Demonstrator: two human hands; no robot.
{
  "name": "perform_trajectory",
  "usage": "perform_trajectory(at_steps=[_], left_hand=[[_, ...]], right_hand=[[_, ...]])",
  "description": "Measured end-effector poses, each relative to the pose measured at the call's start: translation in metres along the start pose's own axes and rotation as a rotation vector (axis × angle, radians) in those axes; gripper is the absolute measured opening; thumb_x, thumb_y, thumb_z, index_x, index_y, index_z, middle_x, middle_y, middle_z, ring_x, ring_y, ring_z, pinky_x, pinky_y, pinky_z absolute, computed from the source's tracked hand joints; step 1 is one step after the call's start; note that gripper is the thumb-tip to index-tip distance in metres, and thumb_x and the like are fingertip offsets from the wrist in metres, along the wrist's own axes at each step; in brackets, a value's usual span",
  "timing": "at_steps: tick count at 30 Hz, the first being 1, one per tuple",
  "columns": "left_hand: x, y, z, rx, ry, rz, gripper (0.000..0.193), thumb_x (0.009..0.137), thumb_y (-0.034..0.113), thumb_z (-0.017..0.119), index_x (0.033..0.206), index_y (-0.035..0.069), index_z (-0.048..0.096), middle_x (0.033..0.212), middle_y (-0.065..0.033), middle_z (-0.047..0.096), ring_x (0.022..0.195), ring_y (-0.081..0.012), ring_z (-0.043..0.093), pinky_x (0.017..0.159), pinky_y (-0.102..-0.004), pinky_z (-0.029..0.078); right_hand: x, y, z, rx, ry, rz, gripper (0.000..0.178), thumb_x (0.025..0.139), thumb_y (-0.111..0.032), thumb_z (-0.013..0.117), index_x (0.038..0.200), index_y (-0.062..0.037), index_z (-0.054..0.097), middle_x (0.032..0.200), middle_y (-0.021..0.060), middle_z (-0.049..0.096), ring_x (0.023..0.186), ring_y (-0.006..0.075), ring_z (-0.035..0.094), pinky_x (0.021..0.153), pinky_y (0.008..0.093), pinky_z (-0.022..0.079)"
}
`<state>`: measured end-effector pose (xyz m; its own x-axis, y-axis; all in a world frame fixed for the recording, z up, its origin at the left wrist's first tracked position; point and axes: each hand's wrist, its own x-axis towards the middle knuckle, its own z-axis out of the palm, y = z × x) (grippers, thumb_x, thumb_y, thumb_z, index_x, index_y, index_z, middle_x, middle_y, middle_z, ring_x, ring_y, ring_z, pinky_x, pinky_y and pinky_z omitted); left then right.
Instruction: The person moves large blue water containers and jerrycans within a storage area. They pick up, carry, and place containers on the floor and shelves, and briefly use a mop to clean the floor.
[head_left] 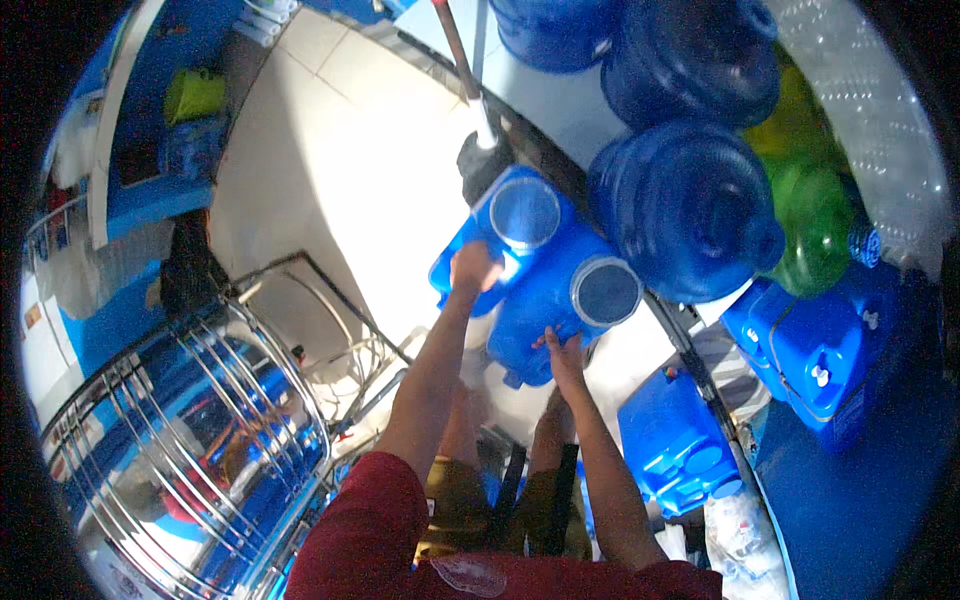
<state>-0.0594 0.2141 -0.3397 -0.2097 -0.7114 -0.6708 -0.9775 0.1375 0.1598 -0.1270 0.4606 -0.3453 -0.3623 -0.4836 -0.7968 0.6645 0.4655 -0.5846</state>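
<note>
Two blue plastic water containers with large round lids stand side by side in front of me. My left hand [475,268] is closed at the top of the farther container [455,262], apparently around its handle, which the fingers hide. On the nearer container [530,300], my right hand [563,357] grips the side below the round grey-blue lid [606,291]. Part of that hand's grip is hidden. Just beyond the farther container is a dark block-like base [484,165] with a pole [460,55] rising from it.
Large round blue water jugs [685,210] and a green jug [810,225] stand at the right. More blue containers [675,435] sit at lower right, along a dark rail [690,345]. A chrome wire rack [190,440] occupies the lower left. Pale floor tiles [300,150] are sunlit.
</note>
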Motion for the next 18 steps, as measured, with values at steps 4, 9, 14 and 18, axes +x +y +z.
perform_trajectory(at_steps=[4, 9, 14, 18], left_hand=[[0.003, -0.008, 0.007, -0.012, -0.047, 0.055, 0.047, 0.073, 0.040, 0.058, 0.092, -0.003, 0.063, 0.097, -0.0256, 0.062, 0.096, -0.0390, 0.059, 0.084, -0.0445, 0.048], [0.015, -0.005, -0.031, 0.021, -0.314, 0.206, 0.070, 0.074, 0.051, 0.059, 0.119, -0.002, 0.052, 0.118, -0.0275, 0.053, 0.112, -0.0405, 0.051, 0.094, -0.0455, 0.042], [0.125, 0.039, -0.197, -0.481, -0.017, 0.171, 0.093, 0.073, 0.051, 0.068, 0.133, -0.008, 0.029, 0.132, -0.0313, 0.036, 0.125, -0.0439, 0.036, 0.105, -0.0444, 0.030], [0.275, 0.117, -0.338, -0.803, 0.854, 0.534, 0.085, 0.075, 0.054, 0.066, 0.124, -0.011, 0.041, 0.123, -0.0279, 0.048, 0.113, -0.0365, 0.051, 0.096, -0.0416, 0.040]], right_hand=[[0.017, 0.014, -0.013, -0.481, 0.084, -0.007, 0.060, 0.087, -0.035, 0.061, 0.127, -0.0032, 0.031, 0.111, 0.0126, 0.052, 0.089, 0.0226, 0.059, 0.075, 0.0384, 0.048], [0.019, 0.009, -0.026, -0.234, 0.111, 0.097, 0.059, 0.086, -0.037, 0.062, 0.129, -0.0060, 0.037, 0.114, 0.0081, 0.053, 0.099, 0.0207, 0.055, 0.083, 0.0355, 0.044], [0.003, 0.006, 0.005, -0.038, 0.298, 0.064, 0.041, 0.089, -0.029, 0.060, 0.119, -0.0050, 0.045, 0.097, 0.0055, 0.055, 0.083, 0.0164, 0.055, 0.080, 0.0332, 0.045], [0.005, 0.004, 0.032, -0.426, 0.461, -0.034, 0.036, 0.089, -0.029, 0.059, 0.112, -0.0048, 0.046, 0.094, 0.0069, 0.055, 0.080, 0.0165, 0.055, 0.078, 0.0329, 0.046]])
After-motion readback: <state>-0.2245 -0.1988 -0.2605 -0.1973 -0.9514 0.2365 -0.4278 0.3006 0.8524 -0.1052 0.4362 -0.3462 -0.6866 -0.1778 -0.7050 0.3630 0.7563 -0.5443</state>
